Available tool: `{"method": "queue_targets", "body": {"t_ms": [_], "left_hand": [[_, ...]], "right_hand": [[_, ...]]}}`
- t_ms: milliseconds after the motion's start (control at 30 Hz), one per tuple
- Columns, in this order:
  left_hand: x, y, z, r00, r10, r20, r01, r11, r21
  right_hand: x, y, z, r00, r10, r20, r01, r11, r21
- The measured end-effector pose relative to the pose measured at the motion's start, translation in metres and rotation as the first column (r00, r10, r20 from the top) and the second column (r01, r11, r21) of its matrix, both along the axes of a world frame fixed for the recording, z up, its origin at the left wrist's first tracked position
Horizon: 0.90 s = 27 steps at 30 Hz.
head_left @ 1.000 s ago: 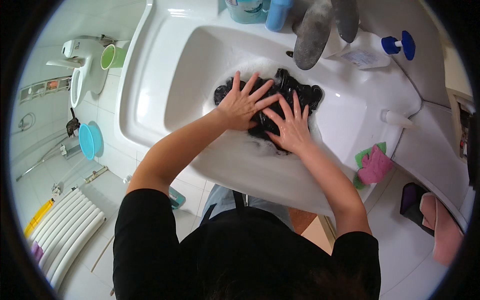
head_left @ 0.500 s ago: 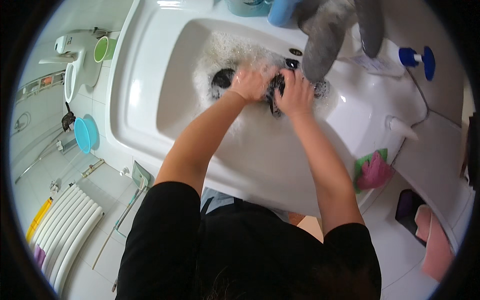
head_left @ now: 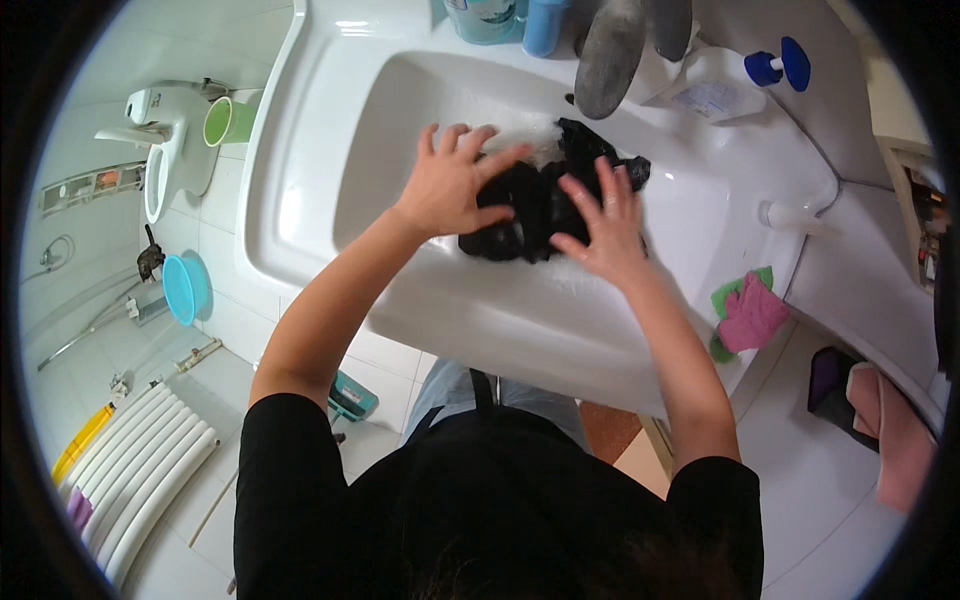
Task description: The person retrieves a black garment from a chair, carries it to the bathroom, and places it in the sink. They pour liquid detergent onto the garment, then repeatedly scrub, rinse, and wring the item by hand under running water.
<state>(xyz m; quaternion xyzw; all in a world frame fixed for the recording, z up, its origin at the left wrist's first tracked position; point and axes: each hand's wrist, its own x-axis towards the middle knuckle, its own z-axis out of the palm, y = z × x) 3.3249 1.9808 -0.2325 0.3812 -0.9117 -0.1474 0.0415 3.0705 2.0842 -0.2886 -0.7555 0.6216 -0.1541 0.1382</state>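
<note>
A wet, crumpled black cloth (head_left: 533, 212) lies spread in the white washbasin (head_left: 365, 150), with a little foam around it. On its left side, my left hand (head_left: 452, 187) is open with fingers spread, the thumb over the cloth's edge. My right hand (head_left: 612, 228) is also open, its fingers apart over the cloth's right part. Neither hand grips anything. Whether the fingertips touch the fabric or hover just above it is hard to tell.
Grey, rounded tap-like parts (head_left: 612, 60) overhang the basin's far side. Behind it stand a teal container (head_left: 485, 20), a blue bottle (head_left: 545, 25) and a white pump bottle (head_left: 715, 88). Pink (head_left: 752, 314) and green cloths lie on the right rim.
The black cloth, mostly under foamy water before, now lies exposed and spread out. Most of the foam and water has gone. My hands have moved apart and their fingers have opened.
</note>
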Motion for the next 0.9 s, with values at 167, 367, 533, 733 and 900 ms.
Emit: {"method": "queue_targets", "body": {"t_ms": [167, 367, 533, 733, 900], "left_hand": [[-0.019, 0.009, -0.048, 0.958, -0.078, 0.277, 0.076, 0.997, 0.017], [-0.045, -0.013, -0.069, 0.918, -0.002, 0.396, 0.002, 1.0, -0.001], [-0.052, -0.03, -0.083, 0.887, 0.079, 0.455, -0.056, 0.996, -0.064], [-0.055, -0.043, -0.088, 0.928, 0.304, 0.216, -0.308, 0.951, -0.012], [-0.024, -0.046, -0.076, 0.896, 0.434, -0.09, -0.441, 0.893, -0.09]], "right_hand": [[0.034, -0.005, -0.023, 0.991, 0.133, 0.033, -0.137, 0.964, 0.228], [0.042, -0.034, -0.052, 0.992, -0.017, -0.125, 0.04, 0.981, 0.191], [0.051, -0.065, -0.049, 0.983, -0.101, -0.151, 0.16, 0.879, 0.45], [0.025, -0.092, -0.066, 0.875, -0.361, 0.323, 0.321, 0.931, 0.173], [-0.009, -0.045, -0.025, 0.738, -0.548, 0.395, 0.522, 0.834, 0.18]]}}
